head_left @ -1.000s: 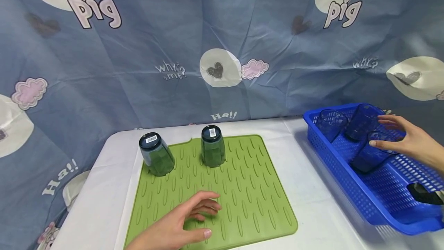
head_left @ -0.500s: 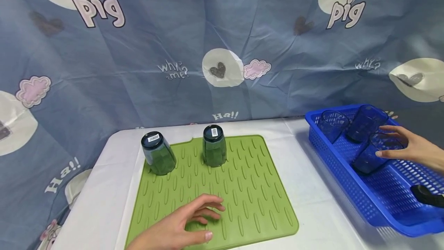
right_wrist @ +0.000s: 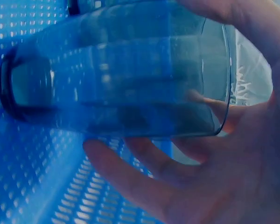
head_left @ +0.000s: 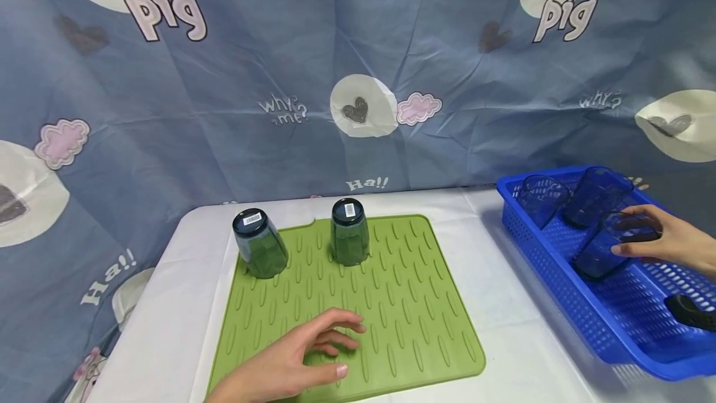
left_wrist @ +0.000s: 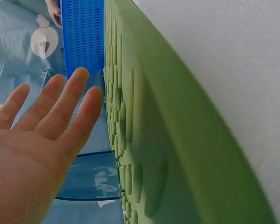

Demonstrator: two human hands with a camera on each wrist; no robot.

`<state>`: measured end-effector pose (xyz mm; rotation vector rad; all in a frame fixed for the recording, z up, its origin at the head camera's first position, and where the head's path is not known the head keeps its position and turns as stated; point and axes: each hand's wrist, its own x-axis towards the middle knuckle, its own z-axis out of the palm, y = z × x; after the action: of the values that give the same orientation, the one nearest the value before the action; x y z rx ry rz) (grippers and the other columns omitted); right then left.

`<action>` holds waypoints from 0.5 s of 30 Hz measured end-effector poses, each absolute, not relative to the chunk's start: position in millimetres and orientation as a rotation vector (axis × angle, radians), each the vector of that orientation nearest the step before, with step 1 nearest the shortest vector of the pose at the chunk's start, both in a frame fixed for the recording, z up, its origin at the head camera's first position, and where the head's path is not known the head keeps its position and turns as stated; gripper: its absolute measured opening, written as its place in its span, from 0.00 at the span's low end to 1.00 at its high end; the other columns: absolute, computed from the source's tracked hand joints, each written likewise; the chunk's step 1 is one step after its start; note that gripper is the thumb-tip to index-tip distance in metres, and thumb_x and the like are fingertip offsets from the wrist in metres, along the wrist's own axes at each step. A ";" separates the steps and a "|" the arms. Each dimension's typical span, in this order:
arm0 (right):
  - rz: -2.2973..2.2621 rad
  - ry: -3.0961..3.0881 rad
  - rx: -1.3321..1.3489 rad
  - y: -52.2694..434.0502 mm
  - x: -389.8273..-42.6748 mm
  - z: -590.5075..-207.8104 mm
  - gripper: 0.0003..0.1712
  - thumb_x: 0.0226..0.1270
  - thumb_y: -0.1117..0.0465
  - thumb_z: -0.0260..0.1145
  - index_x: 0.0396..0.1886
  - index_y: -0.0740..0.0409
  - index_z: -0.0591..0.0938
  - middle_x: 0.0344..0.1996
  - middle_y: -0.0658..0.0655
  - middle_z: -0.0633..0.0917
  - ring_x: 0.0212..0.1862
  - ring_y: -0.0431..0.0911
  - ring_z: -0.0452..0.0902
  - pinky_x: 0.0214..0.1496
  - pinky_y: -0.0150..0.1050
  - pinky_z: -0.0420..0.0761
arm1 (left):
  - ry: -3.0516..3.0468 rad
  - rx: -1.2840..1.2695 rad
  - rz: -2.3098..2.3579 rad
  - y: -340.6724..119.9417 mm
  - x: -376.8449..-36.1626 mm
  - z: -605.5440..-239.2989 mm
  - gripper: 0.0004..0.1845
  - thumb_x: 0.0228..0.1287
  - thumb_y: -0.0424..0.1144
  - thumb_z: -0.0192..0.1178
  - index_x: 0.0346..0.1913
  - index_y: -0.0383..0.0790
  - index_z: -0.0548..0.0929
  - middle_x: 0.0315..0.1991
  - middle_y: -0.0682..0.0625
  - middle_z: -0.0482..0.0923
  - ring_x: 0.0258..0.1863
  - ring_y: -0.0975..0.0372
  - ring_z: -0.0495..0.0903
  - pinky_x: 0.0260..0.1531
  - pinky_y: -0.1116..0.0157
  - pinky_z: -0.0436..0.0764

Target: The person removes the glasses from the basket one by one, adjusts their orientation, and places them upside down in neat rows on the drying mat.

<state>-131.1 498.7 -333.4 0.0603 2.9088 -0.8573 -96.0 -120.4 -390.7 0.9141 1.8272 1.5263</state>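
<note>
My right hand (head_left: 665,238) is curled around the upper part of a clear bluish drinking glass (head_left: 601,257), which stands tilted inside a blue plastic basket (head_left: 565,285). In the right wrist view, the thumb lies along one side of the glass (right_wrist: 130,74) and the fingers along the other. Two more glasses, a left one (head_left: 538,199) and a right one (head_left: 595,194), stand behind it in the basket. My left hand (head_left: 296,356) hovers over a green ribbed mat (head_left: 403,328), fingers loosely bent, holding nothing. Its palm shows in the left wrist view.
Two dark glasses stand upside down on the mat's far part, one at its left corner (head_left: 261,247) and one nearer the middle (head_left: 349,235). A white cloth (head_left: 486,266) covers the table. Behind hangs a blue printed curtain (head_left: 279,48).
My right hand's fingers and thumb have closed in around the tilted glass. The left hand stays over the mat almost unmoved. The head view has shifted slightly.
</note>
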 end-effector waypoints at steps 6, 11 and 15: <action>-0.841 2.965 0.065 496.3 -130.5 -332.8 0.54 0.62 0.54 0.73 0.69 0.80 0.50 0.58 0.89 0.62 0.46 0.76 0.76 0.32 0.50 0.85 | 1.832 0.908 1.530 -120.4 -95.9 -390.9 0.25 0.73 0.37 0.56 0.69 0.53 0.66 0.66 0.45 0.68 0.60 0.52 0.74 0.61 0.58 0.73; -0.832 2.996 0.080 492.1 -131.3 -332.1 0.56 0.61 0.53 0.74 0.69 0.82 0.49 0.57 0.89 0.64 0.46 0.76 0.75 0.31 0.51 0.85 | 1.834 0.918 1.526 -121.6 -95.7 -390.0 0.24 0.73 0.37 0.56 0.69 0.53 0.67 0.66 0.45 0.68 0.60 0.52 0.75 0.60 0.57 0.74; -0.817 3.063 0.126 491.4 -132.8 -334.6 0.55 0.60 0.53 0.74 0.67 0.83 0.51 0.54 0.90 0.64 0.41 0.75 0.77 0.29 0.53 0.85 | 1.837 0.939 1.529 -122.6 -95.9 -389.8 0.23 0.73 0.37 0.56 0.68 0.52 0.68 0.65 0.44 0.69 0.60 0.51 0.76 0.60 0.57 0.74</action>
<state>-132.8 491.4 -334.6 0.1257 3.0626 -0.8171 -95.9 -122.6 -389.8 0.9389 1.8374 1.5293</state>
